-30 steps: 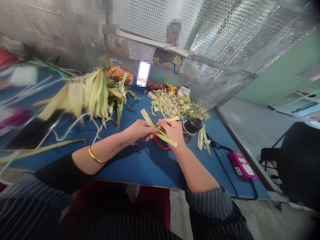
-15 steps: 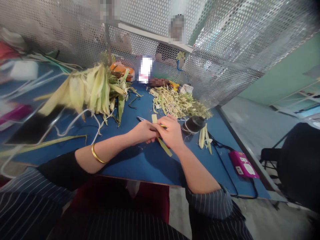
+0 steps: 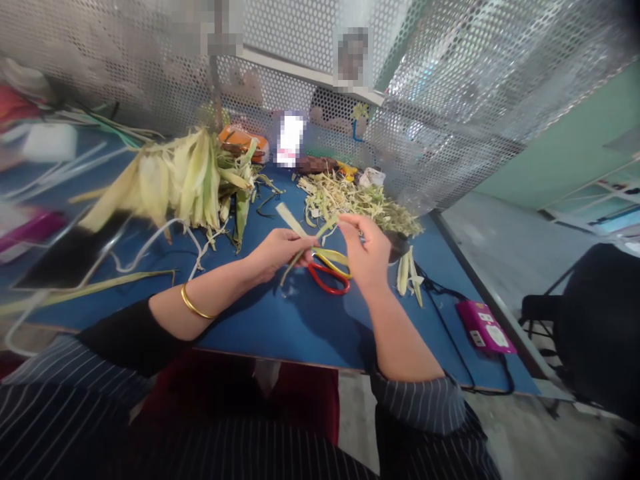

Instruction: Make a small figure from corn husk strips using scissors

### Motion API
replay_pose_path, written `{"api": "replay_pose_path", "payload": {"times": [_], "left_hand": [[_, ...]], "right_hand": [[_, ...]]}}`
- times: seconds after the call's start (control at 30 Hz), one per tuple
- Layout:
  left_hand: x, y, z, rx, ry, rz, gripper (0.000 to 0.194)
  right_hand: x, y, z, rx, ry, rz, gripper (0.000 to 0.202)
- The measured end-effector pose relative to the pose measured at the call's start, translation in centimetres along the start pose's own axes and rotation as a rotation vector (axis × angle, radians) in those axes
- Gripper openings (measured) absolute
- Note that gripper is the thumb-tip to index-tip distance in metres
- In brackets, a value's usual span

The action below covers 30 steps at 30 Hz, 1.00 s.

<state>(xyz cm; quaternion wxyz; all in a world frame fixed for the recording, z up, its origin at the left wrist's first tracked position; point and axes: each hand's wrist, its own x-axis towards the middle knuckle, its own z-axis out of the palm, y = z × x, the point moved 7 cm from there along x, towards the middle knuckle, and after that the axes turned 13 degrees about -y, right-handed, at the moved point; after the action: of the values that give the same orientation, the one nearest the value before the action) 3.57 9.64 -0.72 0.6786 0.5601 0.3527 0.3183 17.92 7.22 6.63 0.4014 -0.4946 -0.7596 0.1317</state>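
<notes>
My left hand pinches pale green husk strips that cross at its fingertips. The end of a strip is pinched between the thumb and fingers of my right hand, a little to the right. Scissors with one red and one yellow handle lie on the blue table between and just below my hands; their blades are hidden. Behind my right hand a dark spool is partly covered.
Husks are heaped at the left, and shredded scraps at the back. A phone stands behind. White cords and a dark tablet lie left; a magenta box sits right. A person is behind the perforated screen.
My hands have come apart, my right hand shifting right and the strips now crossing between them. The scissors' red and yellow handles have come into view, while the spool is more covered.
</notes>
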Motion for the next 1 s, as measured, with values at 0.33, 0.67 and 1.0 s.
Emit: {"api": "replay_pose_path", "payload": {"times": [0.33,0.67,1.0], "left_hand": [[0.2,0.4,-1.4,-0.091,0.086,0.009,0.020],[0.2,1.7,-1.4,-0.353,0.029,0.191,0.016],[0.4,1.1,-0.8,-0.285,0.042,0.193,0.020]], "right_hand": [[0.0,-0.2,3.0,-0.256,-0.315,-0.051,0.028],[-1.1,-2.2,1.2,-0.433,0.058,-0.116,0.022],[-1.1,-0.1,6.1,-0.012,-0.272,0.038,0.026]]}}
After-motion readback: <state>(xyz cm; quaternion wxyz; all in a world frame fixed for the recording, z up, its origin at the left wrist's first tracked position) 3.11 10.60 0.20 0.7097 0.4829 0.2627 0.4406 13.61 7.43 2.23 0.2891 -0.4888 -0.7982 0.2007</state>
